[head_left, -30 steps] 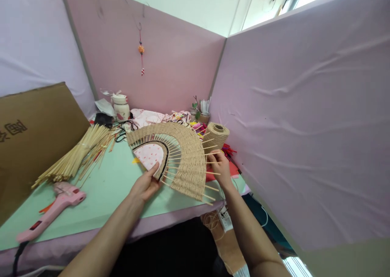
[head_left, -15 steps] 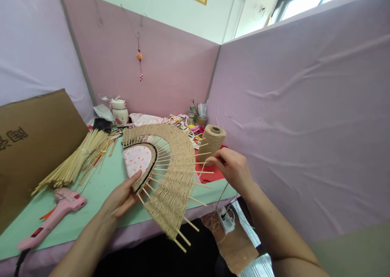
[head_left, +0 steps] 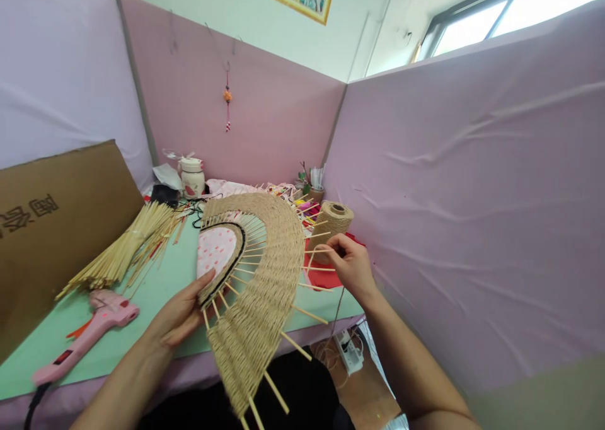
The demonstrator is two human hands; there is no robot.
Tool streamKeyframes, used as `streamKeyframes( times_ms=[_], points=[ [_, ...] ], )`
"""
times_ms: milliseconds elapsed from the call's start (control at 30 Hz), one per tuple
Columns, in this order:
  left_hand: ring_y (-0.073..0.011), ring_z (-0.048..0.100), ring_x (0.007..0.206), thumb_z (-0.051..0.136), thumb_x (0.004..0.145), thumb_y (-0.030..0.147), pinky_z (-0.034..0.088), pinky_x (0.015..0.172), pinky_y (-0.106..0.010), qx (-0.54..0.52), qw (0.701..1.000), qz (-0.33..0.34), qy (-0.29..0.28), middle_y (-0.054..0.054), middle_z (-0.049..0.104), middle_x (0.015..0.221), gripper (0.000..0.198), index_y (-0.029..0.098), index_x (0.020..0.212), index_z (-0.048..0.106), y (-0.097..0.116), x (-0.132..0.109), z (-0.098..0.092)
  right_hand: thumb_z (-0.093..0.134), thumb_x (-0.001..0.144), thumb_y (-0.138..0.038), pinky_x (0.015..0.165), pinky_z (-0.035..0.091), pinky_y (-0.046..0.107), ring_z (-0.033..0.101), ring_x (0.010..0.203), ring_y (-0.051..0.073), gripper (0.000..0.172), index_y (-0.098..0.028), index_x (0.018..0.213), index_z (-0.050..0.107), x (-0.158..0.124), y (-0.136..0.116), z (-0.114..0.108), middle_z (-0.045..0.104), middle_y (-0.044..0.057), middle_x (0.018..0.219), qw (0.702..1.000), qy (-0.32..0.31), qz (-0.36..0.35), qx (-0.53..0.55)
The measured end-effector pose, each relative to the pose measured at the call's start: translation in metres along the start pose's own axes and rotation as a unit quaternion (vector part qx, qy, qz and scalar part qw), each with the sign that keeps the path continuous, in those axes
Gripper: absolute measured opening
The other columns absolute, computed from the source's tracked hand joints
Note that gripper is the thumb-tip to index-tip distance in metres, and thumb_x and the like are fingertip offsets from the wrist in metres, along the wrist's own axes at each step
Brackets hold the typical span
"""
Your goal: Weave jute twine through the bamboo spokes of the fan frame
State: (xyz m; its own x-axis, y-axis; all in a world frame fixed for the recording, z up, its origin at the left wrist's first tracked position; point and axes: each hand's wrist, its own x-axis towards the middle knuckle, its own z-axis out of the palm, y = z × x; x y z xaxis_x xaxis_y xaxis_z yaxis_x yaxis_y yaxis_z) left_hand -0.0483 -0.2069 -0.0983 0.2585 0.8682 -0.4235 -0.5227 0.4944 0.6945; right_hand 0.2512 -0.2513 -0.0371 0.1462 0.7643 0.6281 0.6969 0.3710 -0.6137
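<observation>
A half-round woven twine fan (head_left: 269,272) on wooden spokes, with a pink patterned cloth centre (head_left: 215,253), is held above the table edge. My left hand (head_left: 182,316) grips it by the centre, thumb on the cloth. My right hand (head_left: 347,266) is at the fan's right rim, fingers pinched round a strand of twine (head_left: 338,304) among the spoke ends. The strand hangs down past the table edge. A spool of twine (head_left: 333,222) stands just behind my right hand.
A bundle of thin wooden sticks (head_left: 127,250) and a pink glue gun (head_left: 85,338) lie on the green table (head_left: 165,285) at left, beside a brown cardboard sheet (head_left: 57,222). A white jar (head_left: 193,178), cloth and craft bits crowd the back. Pink partitions enclose the table.
The fan has turned clockwise and come toward me, its lower end now hanging past the table edge. My right hand has stayed at the right rim, working the twine.
</observation>
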Motion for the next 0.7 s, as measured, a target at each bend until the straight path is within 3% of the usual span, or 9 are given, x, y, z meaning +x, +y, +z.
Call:
streamKeyframes(
  times_ms=[200, 300, 400, 567, 700],
  points=[
    [-0.0163, 0.07, 0.063, 0.05, 0.088, 0.008, 0.061, 0.062, -0.027, 0.009, 1.0, -0.001, -0.007, -0.01, 0.073, 0.081, 0.017, 0.006, 0.098, 0.064, -0.001, -0.001, -0.011, 0.062, 0.084, -0.038, 0.056, 0.035, 0.023, 0.046, 0.055, 0.01, 0.027, -0.018, 0.067, 0.057, 0.008, -0.003, -0.012, 0.056, -0.002, 0.061, 0.991, 0.043, -0.088, -0.093],
    [-0.0167, 0.07, 0.063, 0.052, 0.087, 0.009, 0.061, 0.062, -0.027, 0.022, 1.0, -0.012, -0.005, -0.011, 0.073, 0.081, 0.016, 0.005, 0.097, 0.064, 0.001, 0.0, -0.019, 0.063, 0.084, -0.038, 0.057, 0.036, 0.023, 0.047, 0.055, 0.01, 0.025, -0.018, 0.068, 0.058, 0.015, -0.003, -0.023, 0.057, -0.002, 0.061, 0.988, 0.019, -0.103, -0.111],
    [-0.0171, 0.07, 0.063, 0.052, 0.087, 0.009, 0.061, 0.062, -0.027, 0.023, 0.999, -0.028, -0.004, -0.011, 0.073, 0.08, 0.015, 0.006, 0.095, 0.065, 0.002, -0.001, -0.023, 0.064, 0.082, -0.037, 0.056, 0.036, 0.023, 0.046, 0.053, 0.01, 0.024, -0.019, 0.068, 0.058, 0.02, -0.002, -0.026, 0.056, -0.003, 0.059, 0.995, -0.016, -0.067, -0.07],
    [-0.0153, 0.07, 0.063, 0.049, 0.089, 0.008, 0.06, 0.063, -0.026, 0.013, 1.0, -0.017, -0.004, -0.009, 0.073, 0.083, 0.018, 0.006, 0.097, 0.064, 0.002, -0.007, -0.018, 0.063, 0.079, -0.038, 0.054, 0.034, 0.023, 0.043, 0.054, 0.011, 0.024, -0.018, 0.067, 0.057, 0.014, 0.003, -0.013, 0.053, -0.003, 0.058, 1.0, 0.009, 0.018, -0.007],
    [-0.0159, 0.069, 0.062, 0.047, 0.09, 0.008, 0.06, 0.062, -0.027, 0.008, 0.999, -0.033, -0.003, -0.009, 0.073, 0.077, 0.018, 0.005, 0.095, 0.063, 0.004, -0.013, -0.016, 0.061, 0.077, -0.036, 0.051, 0.034, 0.023, 0.043, 0.053, 0.011, 0.02, -0.019, 0.067, 0.056, 0.014, 0.009, 0.003, 0.05, -0.003, 0.057, 0.992, -0.048, 0.08, 0.086]
  ],
)
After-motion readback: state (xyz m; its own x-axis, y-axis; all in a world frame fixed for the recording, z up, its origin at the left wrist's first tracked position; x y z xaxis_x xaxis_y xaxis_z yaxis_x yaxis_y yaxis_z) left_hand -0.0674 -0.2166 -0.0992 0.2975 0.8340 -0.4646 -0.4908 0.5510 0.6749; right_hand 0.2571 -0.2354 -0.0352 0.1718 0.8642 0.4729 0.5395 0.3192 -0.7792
